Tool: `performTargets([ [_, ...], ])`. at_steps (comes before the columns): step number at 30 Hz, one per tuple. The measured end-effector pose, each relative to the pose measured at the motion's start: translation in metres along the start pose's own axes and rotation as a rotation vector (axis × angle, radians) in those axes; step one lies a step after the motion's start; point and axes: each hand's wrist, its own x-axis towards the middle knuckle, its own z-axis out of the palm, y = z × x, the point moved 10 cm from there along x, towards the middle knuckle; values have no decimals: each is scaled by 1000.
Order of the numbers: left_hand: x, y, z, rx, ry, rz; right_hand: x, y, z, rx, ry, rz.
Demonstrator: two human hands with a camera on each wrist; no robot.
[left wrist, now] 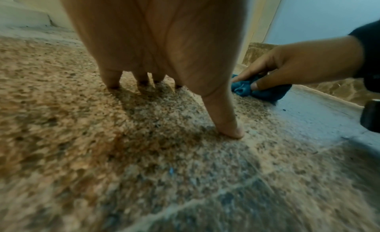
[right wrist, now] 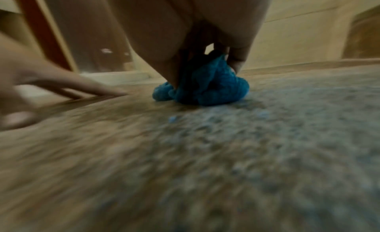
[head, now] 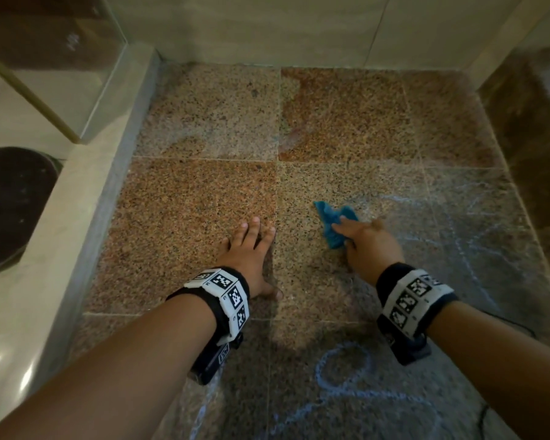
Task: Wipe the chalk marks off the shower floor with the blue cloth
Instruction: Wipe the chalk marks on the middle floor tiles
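I see my right hand [head: 367, 246] covering much of the bunched blue cloth [head: 332, 222], fingers curled pinching it onto the shower floor [head: 204, 192], my left hand [head: 248, 252] spread flat just left of it, chalk marks [head: 346, 373] blurred nearer me.

Dim, warm light throughout; a glare spot shines on the pale marble curb [head: 0, 360]. Both wrist views are motion-blurred, the right one worst. Straight edges bow near the frame borders.
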Motion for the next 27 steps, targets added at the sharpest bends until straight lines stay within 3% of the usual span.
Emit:
performTargets([
  [5, 2, 0, -1, 7, 11, 0, -48, -85, 35, 56, -102, -482],
  [6, 1, 0, -1, 15, 6, 9, -54, -88, 38, 19, -114, -512],
  [8, 0, -2, 1, 33, -4, 34, -46, -79, 25, 21, -87, -465],
  [11, -1, -6, 1, 40, -4, 68, -19, -43, 6, 28, -57, -189],
  [13, -1, -8, 2, 47, -7, 76, -16, -40, 3, 66, -67, -107],
  [18, 2, -8, 3, 75, 8, 71, -37, -99, 21, 70, -136, -292],
  [23, 2, -10, 0, 118, 20, 87, -49, -113, 33, 63, -173, -463],
  [25, 2, -12, 0, 116, 11, 90, -41, -96, 26, 97, -109, -448],
  [27, 2, -12, 1, 119, -2, 88, -22, -60, 21, 151, -75, -298],
])
